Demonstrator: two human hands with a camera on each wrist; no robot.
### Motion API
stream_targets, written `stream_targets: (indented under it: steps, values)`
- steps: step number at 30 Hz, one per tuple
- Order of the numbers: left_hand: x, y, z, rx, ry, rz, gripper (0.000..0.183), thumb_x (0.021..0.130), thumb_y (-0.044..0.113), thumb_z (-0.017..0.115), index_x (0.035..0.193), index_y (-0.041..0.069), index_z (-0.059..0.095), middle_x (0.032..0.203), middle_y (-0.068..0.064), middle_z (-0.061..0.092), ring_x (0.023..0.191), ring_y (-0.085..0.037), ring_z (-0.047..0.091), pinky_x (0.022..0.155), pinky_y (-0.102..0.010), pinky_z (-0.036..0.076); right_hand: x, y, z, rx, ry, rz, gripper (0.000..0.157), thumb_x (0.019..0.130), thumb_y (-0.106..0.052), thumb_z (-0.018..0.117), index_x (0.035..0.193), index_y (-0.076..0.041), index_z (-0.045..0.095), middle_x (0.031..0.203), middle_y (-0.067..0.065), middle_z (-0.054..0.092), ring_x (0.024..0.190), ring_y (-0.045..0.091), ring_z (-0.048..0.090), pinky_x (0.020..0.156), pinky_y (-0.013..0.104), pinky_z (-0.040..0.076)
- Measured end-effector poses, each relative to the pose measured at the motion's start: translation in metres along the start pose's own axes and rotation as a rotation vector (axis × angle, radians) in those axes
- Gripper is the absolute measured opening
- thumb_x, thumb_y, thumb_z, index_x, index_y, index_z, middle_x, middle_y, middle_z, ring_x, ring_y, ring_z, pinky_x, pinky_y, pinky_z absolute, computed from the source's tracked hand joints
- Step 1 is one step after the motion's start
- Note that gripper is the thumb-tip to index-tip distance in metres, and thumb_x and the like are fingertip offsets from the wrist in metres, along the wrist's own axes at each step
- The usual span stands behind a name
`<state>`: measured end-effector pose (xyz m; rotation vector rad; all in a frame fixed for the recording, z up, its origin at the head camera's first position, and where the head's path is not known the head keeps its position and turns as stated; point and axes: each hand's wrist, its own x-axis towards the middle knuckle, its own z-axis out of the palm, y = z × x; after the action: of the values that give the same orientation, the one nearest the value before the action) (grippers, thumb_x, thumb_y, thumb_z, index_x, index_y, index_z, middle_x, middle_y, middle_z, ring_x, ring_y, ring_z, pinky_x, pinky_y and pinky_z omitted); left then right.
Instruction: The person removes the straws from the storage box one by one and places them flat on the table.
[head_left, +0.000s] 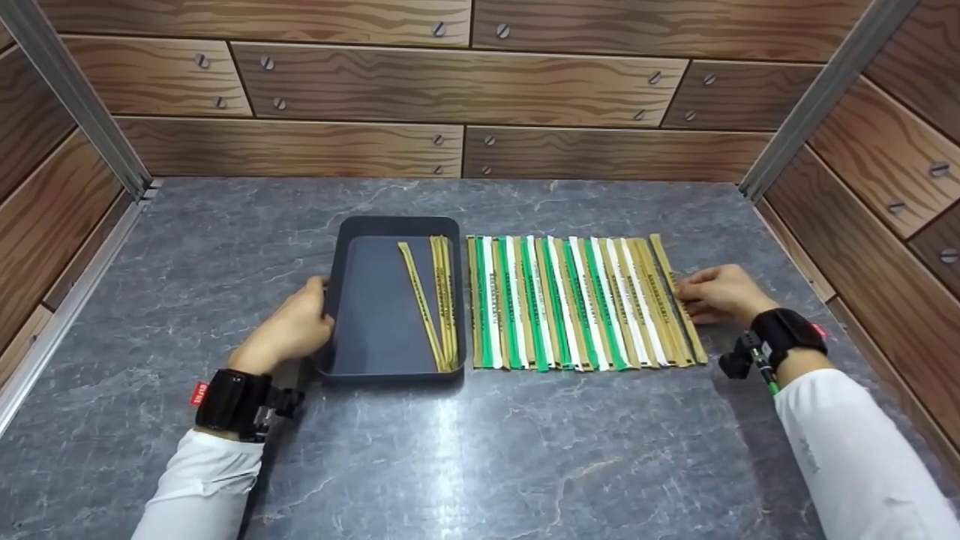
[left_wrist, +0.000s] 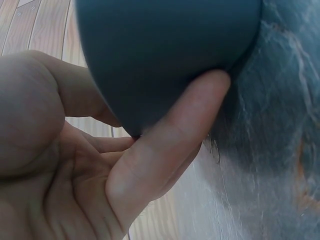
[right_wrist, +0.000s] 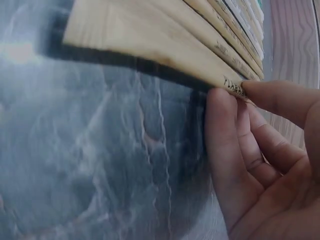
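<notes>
My left hand (head_left: 289, 326) grips the left side of a dark grey rectangular tray (head_left: 352, 225). In the left wrist view, the thumb (left_wrist: 165, 130) lies along the outside of the tray wall (left_wrist: 160, 55). On the right, my right hand (head_left: 724, 292) pinches a long, slim brown paper-wrapped straw (head_left: 660, 259) at the end of a row. Up close, thumb and fingertips meet on the brown wrapper (right_wrist: 135, 35), part of whose print shows. The straw lies slightly slanted, apart from its neighbour at the top. The row's straws (head_left: 574, 300) have green, white and brown wrappers.
Inside the tray, several brown straws (head_left: 444, 300) lie bundled along the right wall, and one slanted straw (head_left: 420, 300) lies beside them. Wood-patterned panels (head_left: 465, 82) close off the back and sides of the grey marbled table (head_left: 510, 465).
</notes>
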<state>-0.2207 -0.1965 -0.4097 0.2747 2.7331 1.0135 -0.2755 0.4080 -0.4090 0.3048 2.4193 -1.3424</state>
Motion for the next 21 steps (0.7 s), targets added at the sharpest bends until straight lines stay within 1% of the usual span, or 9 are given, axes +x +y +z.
stream_targets:
  steps: [4, 6, 9, 12, 21]
  values:
    - [0.0, 0.0, 0.001, 0.003, 0.005, 0.005, 0.069, 0.091, -0.005, 0.048, 0.153, -0.019, 0.02, 0.14, -0.044, 0.048, 0.124, -0.05, 0.055, 0.105, -0.059, 0.049, 0.001, -0.002, 0.005, -0.095, 0.046, -0.013, 0.047, 0.099, -0.014, 0.067, 0.132, 0.017, 0.055, 0.082, 0.0, 0.071, 0.069, 0.011, 0.069, 0.065, 0.03, 0.064]
    - [0.0, -0.001, 0.001, 0.001, 0.013, 0.016, 0.068, 0.09, -0.006, 0.047, 0.152, -0.02, 0.022, 0.138, -0.044, 0.05, 0.123, -0.05, 0.055, 0.105, -0.059, 0.049, 0.002, -0.002, 0.007, -0.119, 0.065, -0.021, 0.045, 0.098, -0.015, 0.067, 0.129, 0.016, 0.056, 0.08, 0.0, 0.07, 0.068, 0.011, 0.068, 0.063, 0.029, 0.063]
    - [0.0, -0.001, 0.002, 0.002, 0.028, 0.042, 0.066, 0.089, -0.007, 0.047, 0.149, -0.021, 0.025, 0.135, -0.044, 0.052, 0.122, -0.048, 0.055, 0.106, -0.06, 0.047, 0.002, -0.001, 0.008, -0.116, 0.076, -0.022, 0.044, 0.098, -0.014, 0.067, 0.128, 0.016, 0.057, 0.077, 0.0, 0.068, 0.067, 0.01, 0.067, 0.062, 0.028, 0.063]
    - [0.0, -0.002, 0.002, 0.007, 0.039, 0.06, 0.064, 0.088, -0.007, 0.047, 0.147, -0.021, 0.027, 0.133, -0.043, 0.054, 0.12, -0.047, 0.055, 0.106, -0.06, 0.047, 0.002, 0.001, 0.009, -0.111, 0.08, -0.025, 0.046, 0.098, -0.012, 0.065, 0.132, 0.018, 0.056, 0.077, 0.0, 0.068, 0.067, 0.01, 0.066, 0.063, 0.028, 0.063]
    - [-0.001, 0.001, 0.001, -0.009, 0.024, 0.04, 0.068, 0.088, -0.008, 0.048, 0.15, -0.02, 0.024, 0.134, -0.044, 0.052, 0.119, -0.048, 0.057, 0.102, -0.059, 0.05, 0.0, -0.001, 0.012, -0.1, 0.079, -0.031, 0.046, 0.099, -0.011, 0.065, 0.134, 0.018, 0.056, 0.079, 0.001, 0.068, 0.067, 0.01, 0.066, 0.063, 0.029, 0.063]
